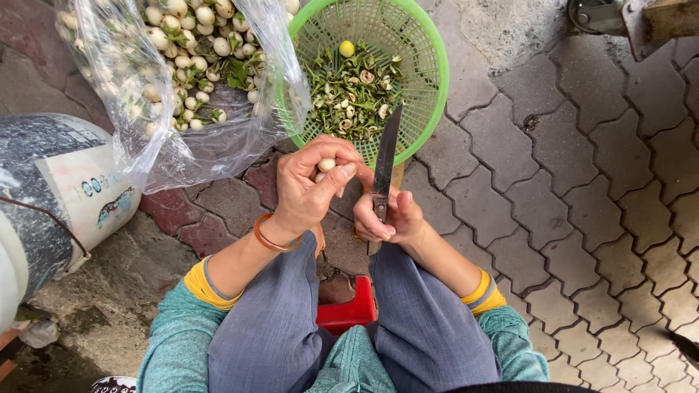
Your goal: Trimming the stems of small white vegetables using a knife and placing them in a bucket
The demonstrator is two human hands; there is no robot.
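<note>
Two hands over the paving, bulb and knife in grip.

Left hand point(309, 182) pinches a small white bulb point(327, 165) between its fingertips, just in front of the near rim of the green basket point(429, 87). Right hand point(386, 215) is clenched on the handle of a knife point(386, 156), blade upright, tip over the basket's near rim. Basket contains green trimmings. A clear bag point(182, 80) of white bulbs lies at the basket's left edge.

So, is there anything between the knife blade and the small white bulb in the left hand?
Nothing visible. The left hand pinches the small white bulb at its fingertips; the knife in the right hand points up just beside it, with only open air between, over the green basket.
</note>
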